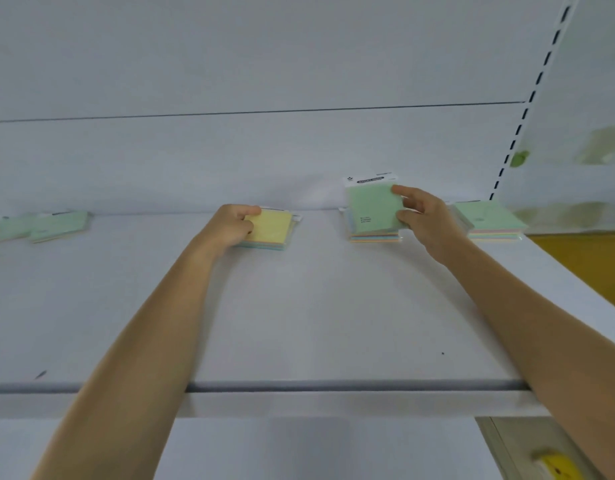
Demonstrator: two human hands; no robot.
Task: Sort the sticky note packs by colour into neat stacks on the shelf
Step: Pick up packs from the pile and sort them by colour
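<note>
A yellow-topped sticky note pack lies flat near the back of the white shelf; my left hand grips its left edge. My right hand pinches a green-topped pack by its right edge and holds it tilted up over a small stack of packs. To the right, another green-topped stack rests by the shelf's end. More green packs lie at the far left, blurred.
The white back panel rises right behind the packs. A slotted upright stands at the right. The shelf's front edge runs under both forearms. Beyond the right end is a yellow-brown surface.
</note>
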